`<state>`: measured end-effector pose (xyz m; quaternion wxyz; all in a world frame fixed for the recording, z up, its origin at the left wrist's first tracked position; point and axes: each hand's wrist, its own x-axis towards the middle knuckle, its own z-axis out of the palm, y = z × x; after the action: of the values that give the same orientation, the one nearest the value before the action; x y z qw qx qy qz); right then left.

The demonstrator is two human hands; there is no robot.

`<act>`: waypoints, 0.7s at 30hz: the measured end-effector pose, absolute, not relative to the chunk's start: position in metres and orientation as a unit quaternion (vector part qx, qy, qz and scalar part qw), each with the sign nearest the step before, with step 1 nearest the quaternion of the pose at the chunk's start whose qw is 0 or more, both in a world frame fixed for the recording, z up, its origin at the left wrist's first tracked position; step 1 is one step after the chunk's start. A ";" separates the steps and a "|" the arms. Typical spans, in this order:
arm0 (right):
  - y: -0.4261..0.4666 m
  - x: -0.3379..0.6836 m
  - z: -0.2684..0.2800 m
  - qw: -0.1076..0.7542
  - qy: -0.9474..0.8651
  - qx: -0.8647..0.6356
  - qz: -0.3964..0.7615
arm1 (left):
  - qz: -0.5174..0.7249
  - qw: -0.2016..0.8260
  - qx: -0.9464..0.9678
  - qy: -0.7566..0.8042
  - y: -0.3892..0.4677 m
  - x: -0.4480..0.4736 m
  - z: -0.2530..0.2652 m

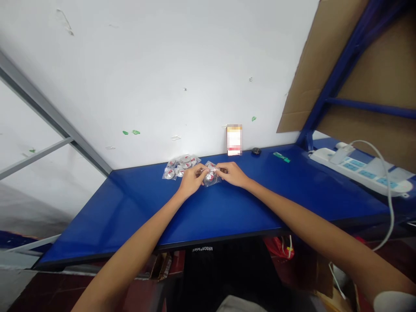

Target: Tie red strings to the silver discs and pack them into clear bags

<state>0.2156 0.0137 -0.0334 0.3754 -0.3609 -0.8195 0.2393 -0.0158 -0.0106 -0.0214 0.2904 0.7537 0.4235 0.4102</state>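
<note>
Both hands meet over a clear plastic packet (212, 178) with a round silvery item and a red mark inside, on the blue table. My left hand (192, 178) pinches its upper left edge between thumb and fingers. The upper right edge is pinched by my right hand (233, 173). Just left of my left hand lies a pile of similar packets (172, 169), each with a round grey item and red print. What the round items are cannot be made out.
A small blurred box (234, 140) stands against the wall, beside a black round object (256, 151). Further right are a green item (281, 157) and a white power strip (360, 172) with a looping cable. The blue table (130, 208) ends at a dark front edge.
</note>
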 end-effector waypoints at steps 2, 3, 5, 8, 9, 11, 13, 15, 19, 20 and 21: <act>0.013 0.216 -0.033 0.368 -0.822 -0.360 0.242 | 0.412 0.292 0.753 0.422 -0.009 -0.017 -0.022; 0.013 0.216 -0.032 0.366 -0.823 -0.359 0.245 | 0.414 0.294 0.752 0.420 -0.008 -0.018 -0.023; 0.012 0.217 -0.032 0.368 -0.820 -0.355 0.259 | 0.423 0.304 0.746 0.415 -0.005 -0.019 -0.024; 0.010 0.215 -0.032 0.386 -0.801 -0.341 0.305 | 0.437 0.346 0.728 0.400 0.001 -0.020 -0.027; 0.009 0.214 -0.033 0.397 -0.790 -0.337 0.324 | 0.440 0.364 0.720 0.395 0.002 -0.020 -0.027; 0.007 0.211 -0.034 0.415 -0.766 -0.332 0.361 | 0.444 0.396 0.705 0.385 0.004 -0.020 -0.029; 0.008 0.209 -0.036 0.431 -0.743 -0.332 0.391 | 0.443 0.428 0.697 0.368 0.002 -0.017 -0.030; 0.010 0.208 -0.038 0.450 -0.718 -0.334 0.413 | 0.429 0.463 0.695 0.345 0.000 -0.014 -0.030; 0.016 0.210 -0.040 0.452 -0.716 -0.336 0.413 | 0.401 0.502 0.682 0.348 0.000 -0.014 -0.030; 0.018 0.211 -0.040 0.448 -0.724 -0.336 0.403 | 0.402 0.497 0.681 0.356 0.002 -0.017 -0.028; 0.019 0.213 -0.039 0.446 -0.733 -0.337 0.387 | 0.408 0.485 0.682 0.365 0.006 -0.022 -0.026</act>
<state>0.2126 0.0188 -0.0388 0.4460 -0.3374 -0.7329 0.3874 -0.0218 0.0057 -0.0258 0.4845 0.6823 0.3645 0.4085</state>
